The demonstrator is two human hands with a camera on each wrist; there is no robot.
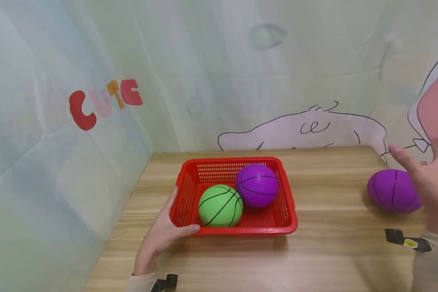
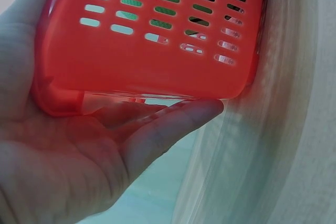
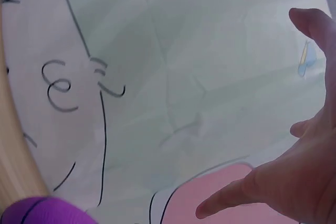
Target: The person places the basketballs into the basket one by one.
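Note:
A red plastic basket (image 1: 241, 231) with slotted walls stands on the wooden table. My left hand (image 1: 162, 233) holds its near left corner, the thumb along the front rim and fingers at the left side; the left wrist view shows the palm and fingers (image 2: 168, 129) against the wall. Inside the basket lie a green ball (image 1: 220, 206) and a purple ball (image 1: 256, 185), both with black basketball lines. My right hand (image 1: 436, 178) is raised at the far right, fingers spread, holding nothing. Behind it, another purple ball (image 1: 392, 190) sits on the table, partly covered by that hand.
The wooden table (image 1: 332, 227) reaches back to a pale printed curtain (image 1: 204, 61) with cartoon outlines. To the left the curtain carries the coloured letters CUTE (image 1: 83, 111). Dark straps (image 1: 410, 243) circle the wrists over beige sleeves.

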